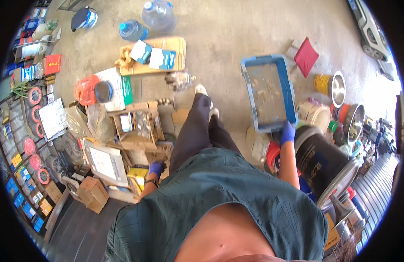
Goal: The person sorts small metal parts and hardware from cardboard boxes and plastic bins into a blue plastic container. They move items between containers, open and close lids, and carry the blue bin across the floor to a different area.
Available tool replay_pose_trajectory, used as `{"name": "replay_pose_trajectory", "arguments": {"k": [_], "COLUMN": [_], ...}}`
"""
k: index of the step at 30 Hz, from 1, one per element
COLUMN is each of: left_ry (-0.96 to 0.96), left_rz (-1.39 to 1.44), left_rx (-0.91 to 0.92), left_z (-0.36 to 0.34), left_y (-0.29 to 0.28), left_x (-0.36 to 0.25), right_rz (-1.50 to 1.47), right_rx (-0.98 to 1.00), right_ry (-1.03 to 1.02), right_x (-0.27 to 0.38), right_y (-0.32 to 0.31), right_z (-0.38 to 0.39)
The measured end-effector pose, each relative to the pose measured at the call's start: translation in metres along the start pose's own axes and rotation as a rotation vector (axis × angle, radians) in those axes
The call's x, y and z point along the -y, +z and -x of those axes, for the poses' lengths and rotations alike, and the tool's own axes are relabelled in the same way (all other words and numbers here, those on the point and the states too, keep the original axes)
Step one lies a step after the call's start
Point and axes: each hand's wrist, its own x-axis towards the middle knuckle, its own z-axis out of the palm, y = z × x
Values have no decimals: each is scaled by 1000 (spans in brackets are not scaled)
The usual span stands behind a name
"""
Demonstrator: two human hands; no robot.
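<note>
- Lettering, pale and too blurred to make out, marks the dark drum (320,153) at the right.
- Two white-and-teal boxes (162,59) bear small print; they lie on a flat cardboard carton (178,50) on the concrete floor (228,39).
- Print shows too on the yellow tin (321,84), and in gold on a red packet (53,64) at the far left.
- A large white sheet (53,117) carries fine marks, too small to tell.
- The right hand (288,134), in a blue-violet glove, grips the near rim of the blue crate (286,87), ahead and to the right; pale bits are scattered over its base.
- The left hand (157,168), gloved alike, hangs near a yellow box (138,174); I cannot tell whether it holds anything.
- Work gloves (178,81) lie just beside the foremost shoe (200,90).
- The dark drum stands in the way, close beside the right forearm (290,162).
</note>
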Motion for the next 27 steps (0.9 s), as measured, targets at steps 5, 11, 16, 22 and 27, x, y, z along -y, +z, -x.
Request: {"name": "replay_pose_trajectory", "arguments": {"k": [5,11,16,22,27], "left_ry": [-501,-658,-624,-564,-687], "left_rz": [1086,1444,1453,1460,1421], "left_rx": [85,-85,-305,-421,-205], "left_z": [-81,-148,-226,-300,-340], "left_y": [-41,-171,-253,-349,-419], "left_x": [4,-39,-47,-139,-242], "right_rz": [0,-11,106,826,1739], "right_rx": [-127,-291,-421,-271,-132], "right_ry": [-44,62,104,-17,-411], "right_x": [23,63,93,219,384], "right_y": [-24,-46,-54,-9,41], "right_z": [-51,-59,-113,-218,-304]}}
